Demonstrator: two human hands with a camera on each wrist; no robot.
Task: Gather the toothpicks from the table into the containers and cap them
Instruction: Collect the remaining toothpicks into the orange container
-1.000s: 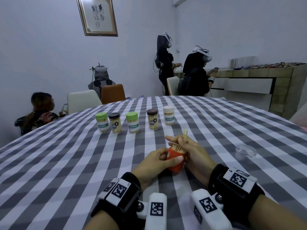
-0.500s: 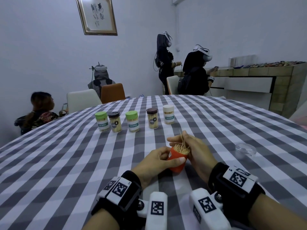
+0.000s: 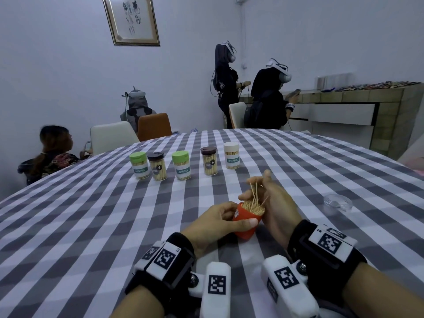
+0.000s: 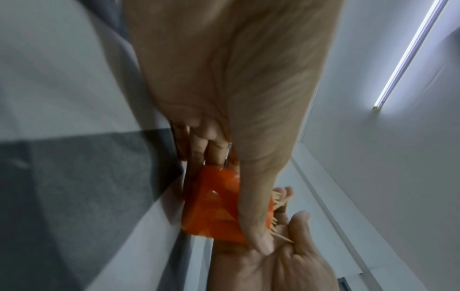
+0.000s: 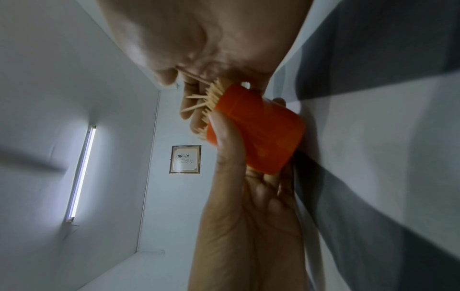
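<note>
Left hand: the left hand (image 3: 214, 222) is wrapping thumb and fingers around a small orange plastic toothpick container (image 3: 246, 222), holding it tilted just above the grey-and-white checked tablecloth (image 3: 91, 226).
Container: it is sitting uncapped between the two hands, its open mouth packed with pale wooden toothpicks (image 3: 253, 206); the left thumb is lying across its near side.
Right hand: the right hand (image 3: 276, 203) is cupping the far side of the container's mouth, fingers loosely curved against a few loose picks that are sticking up and fanning out above the rest; whether it is pinching any of them cannot be told.
Wrist views: both are showing the orange container (image 4: 214, 206) gripped from the side, with pick tips bristling out towards the right palm (image 5: 216, 39).
Lid: a clear round plastic cap (image 3: 337, 201) is lying on the cloth to the right, well apart from the hands.
Background row: five capped toothpick jars (image 3: 183, 165) are standing upright in a line farther back on the table.
</note>
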